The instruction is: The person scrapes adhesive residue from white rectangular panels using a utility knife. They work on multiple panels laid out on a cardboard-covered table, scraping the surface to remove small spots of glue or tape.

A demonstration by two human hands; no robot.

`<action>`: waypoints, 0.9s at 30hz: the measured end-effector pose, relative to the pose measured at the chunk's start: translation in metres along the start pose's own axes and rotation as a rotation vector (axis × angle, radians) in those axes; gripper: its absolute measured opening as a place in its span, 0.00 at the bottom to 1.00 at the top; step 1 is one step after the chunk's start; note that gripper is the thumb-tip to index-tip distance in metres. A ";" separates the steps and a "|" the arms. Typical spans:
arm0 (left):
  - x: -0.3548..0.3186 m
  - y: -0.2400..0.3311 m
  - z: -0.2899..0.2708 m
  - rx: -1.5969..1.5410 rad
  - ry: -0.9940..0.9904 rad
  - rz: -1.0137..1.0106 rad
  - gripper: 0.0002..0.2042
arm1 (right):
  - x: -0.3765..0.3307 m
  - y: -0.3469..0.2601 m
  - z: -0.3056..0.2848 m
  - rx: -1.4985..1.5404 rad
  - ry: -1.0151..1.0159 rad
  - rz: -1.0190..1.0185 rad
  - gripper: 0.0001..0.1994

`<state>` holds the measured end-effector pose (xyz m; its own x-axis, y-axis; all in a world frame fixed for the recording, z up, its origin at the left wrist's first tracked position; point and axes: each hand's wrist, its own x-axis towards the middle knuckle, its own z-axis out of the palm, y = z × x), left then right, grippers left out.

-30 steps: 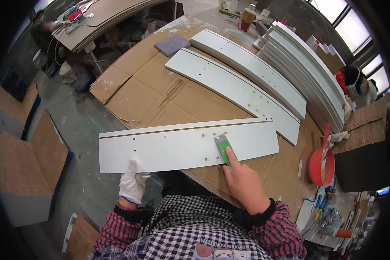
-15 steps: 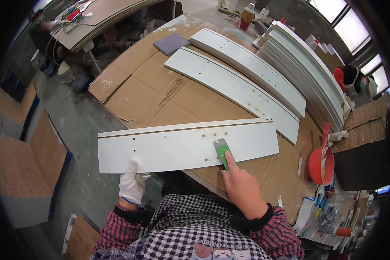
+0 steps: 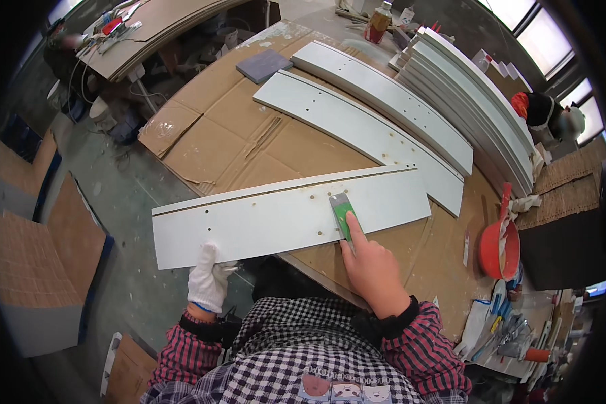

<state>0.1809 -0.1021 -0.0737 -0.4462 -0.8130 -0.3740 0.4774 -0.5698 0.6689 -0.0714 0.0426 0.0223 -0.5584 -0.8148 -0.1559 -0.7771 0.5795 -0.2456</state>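
Note:
A long white board (image 3: 269, 219) with a groove along its far edge and several small holes and yellowish filled spots lies tilted across the near side of the table, its left end jutting past the edge. My left hand (image 3: 209, 279), in a white knitted glove, grips the board's near edge, thumb on top and fingers hidden beneath. Bare, my right hand (image 3: 374, 269) closes round a green-handled putty knife (image 3: 342, 214), index finger stretched along it. The blade rests on the board among the filled spots.
Two more white boards (image 3: 357, 118) lie on the cardboard-covered table (image 3: 215, 135), beside a grey block (image 3: 263, 65). A stack of white boards (image 3: 464, 101) stands at the right. Nearer are a red pan (image 3: 499, 249) and assorted tools (image 3: 505, 330). A person (image 3: 552, 121) is at far right.
The board's right end has swung slightly away from me, so it slants more. My right hand and the putty knife have shifted slightly left and away with it. My left hand keeps its grip.

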 end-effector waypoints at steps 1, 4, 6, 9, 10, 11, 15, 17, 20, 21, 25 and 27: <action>-0.001 0.001 0.000 0.004 -0.001 -0.009 0.17 | 0.000 -0.001 0.000 -0.004 -0.002 0.005 0.28; -0.007 0.000 0.018 0.018 0.109 0.018 0.16 | 0.003 -0.008 0.000 0.010 0.003 0.031 0.28; -0.005 -0.002 0.011 0.026 0.101 0.023 0.16 | 0.003 -0.012 0.004 0.032 0.020 0.052 0.28; -0.001 -0.004 0.006 0.020 0.085 0.019 0.16 | 0.002 -0.018 0.009 0.094 0.058 0.083 0.28; -0.001 -0.005 0.005 0.014 0.083 0.016 0.16 | 0.002 -0.019 0.011 0.119 0.071 0.091 0.28; 0.001 -0.005 0.003 0.011 0.071 0.017 0.16 | 0.004 -0.019 0.013 0.177 0.079 0.100 0.28; -0.001 -0.008 -0.002 0.006 0.036 0.034 0.16 | 0.008 -0.010 0.021 0.323 0.118 0.082 0.27; -0.003 -0.007 -0.003 0.010 0.011 0.030 0.18 | 0.008 -0.003 0.017 0.280 0.110 0.058 0.27; -0.017 -0.001 -0.001 0.105 -0.071 -0.094 0.23 | -0.011 0.011 0.003 0.121 0.069 0.046 0.27; -0.027 0.008 0.004 0.209 -0.118 -0.191 0.25 | -0.020 0.019 0.001 0.096 0.066 0.047 0.27; -0.044 0.041 0.033 0.687 -0.390 -0.494 0.26 | -0.024 0.021 -0.004 0.001 0.043 0.014 0.27; -0.035 0.049 0.075 0.812 -0.420 -0.313 0.22 | -0.017 0.017 -0.002 -0.004 0.043 0.008 0.26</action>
<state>0.1629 -0.0924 0.0200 -0.7737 -0.4398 -0.4559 -0.3074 -0.3686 0.8773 -0.0760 0.0664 0.0221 -0.5767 -0.8086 -0.1165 -0.7735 0.5863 -0.2408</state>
